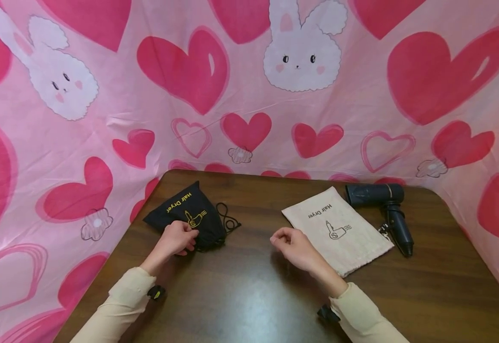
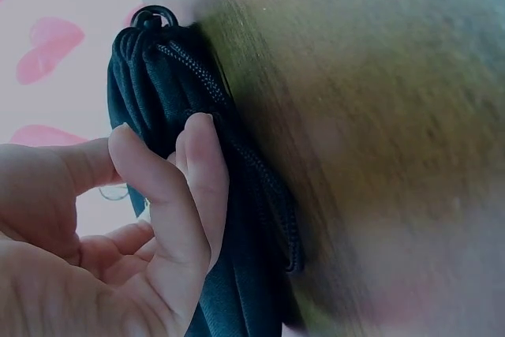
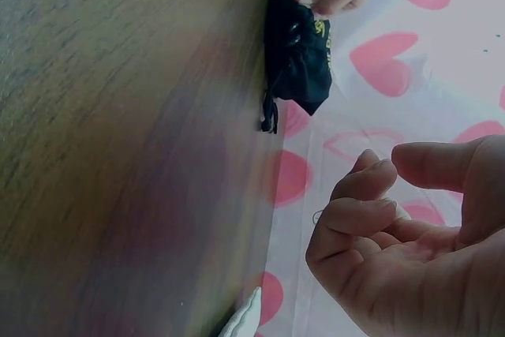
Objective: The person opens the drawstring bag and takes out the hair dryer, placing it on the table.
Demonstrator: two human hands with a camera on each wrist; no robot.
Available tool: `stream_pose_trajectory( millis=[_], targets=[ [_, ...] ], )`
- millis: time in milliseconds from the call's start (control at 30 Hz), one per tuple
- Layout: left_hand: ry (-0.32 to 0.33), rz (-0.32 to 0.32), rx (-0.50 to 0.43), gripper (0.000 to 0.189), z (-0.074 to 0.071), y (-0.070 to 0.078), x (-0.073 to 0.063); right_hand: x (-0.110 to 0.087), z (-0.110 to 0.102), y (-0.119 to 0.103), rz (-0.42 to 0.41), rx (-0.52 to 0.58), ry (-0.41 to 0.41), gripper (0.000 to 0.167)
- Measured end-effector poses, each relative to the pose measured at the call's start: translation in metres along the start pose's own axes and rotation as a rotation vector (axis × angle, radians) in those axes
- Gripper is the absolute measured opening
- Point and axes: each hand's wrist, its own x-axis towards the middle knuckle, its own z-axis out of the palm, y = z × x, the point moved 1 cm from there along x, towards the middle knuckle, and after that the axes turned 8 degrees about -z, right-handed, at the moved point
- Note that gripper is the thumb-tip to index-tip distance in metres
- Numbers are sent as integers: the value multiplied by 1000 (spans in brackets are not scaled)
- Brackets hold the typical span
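Observation:
A black drawstring pouch (image 1: 185,214) printed "Hair Dryer" in yellow lies on the left of the table. Over its near edge hovers my left hand (image 1: 177,240), fingers loosely curled. In the left wrist view the fingertips overlap the pouch's gathered mouth (image 2: 146,84) and its braided cord (image 2: 193,69), and no fabric shows between thumb and fingers. My right hand (image 1: 296,247) hangs above the table beside a beige "Hair Dryer" bag (image 1: 339,238). Its fingers are loosely bent, and the right wrist view shows nothing in them.
Beyond the beige bag, at the right, lies a black hair dryer (image 1: 373,194) with its handle (image 1: 399,228) pointing toward me. The brown wooden table (image 1: 240,286) is bordered at the back and sides by a pink heart-and-rabbit cloth (image 1: 249,95). Black straps sit on both wrists.

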Motion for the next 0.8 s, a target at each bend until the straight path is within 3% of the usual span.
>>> stream_pose_trajectory(
  millis=[800],
  targets=[
    [-42, 22, -3, 22, 9, 11, 2, 0, 4, 1, 10, 0, -34, 15]
  ],
)
